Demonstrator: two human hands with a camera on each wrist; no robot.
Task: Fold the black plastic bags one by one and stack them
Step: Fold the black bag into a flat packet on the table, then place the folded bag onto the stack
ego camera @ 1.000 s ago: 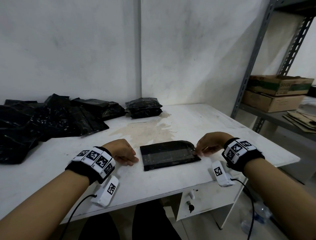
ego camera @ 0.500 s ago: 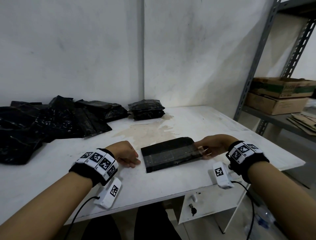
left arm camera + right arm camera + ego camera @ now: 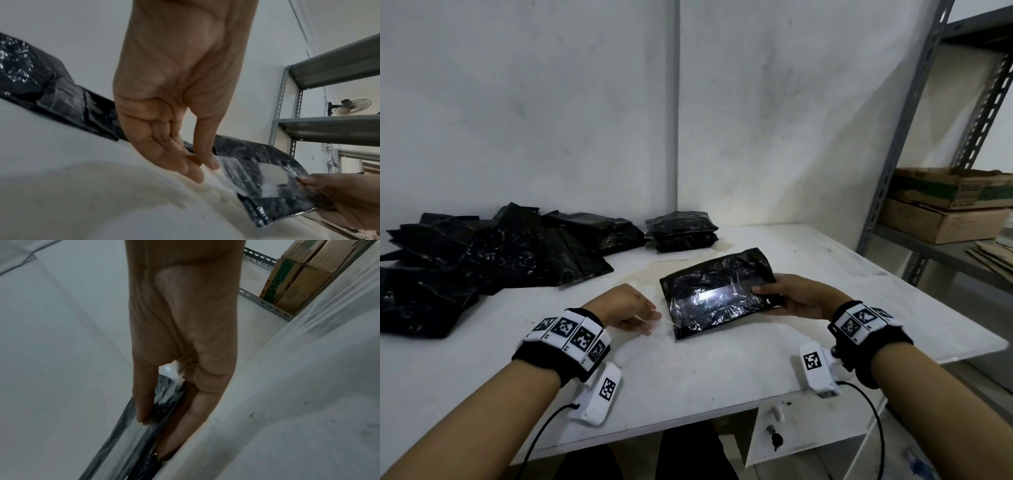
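Above table (image 3: 688, 383), right hand (image 3: 799, 297) pinches folded bag (image 3: 714, 291); left hand (image 3: 631, 308) relaxed, empty

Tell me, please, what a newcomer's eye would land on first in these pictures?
First, the shiny folded black bag at the table's middle, pinched at its right end by the right hand, while the left hand rests open beside it. Next, the heap of unfolded bags at far left, and the small folded stack by the wall.
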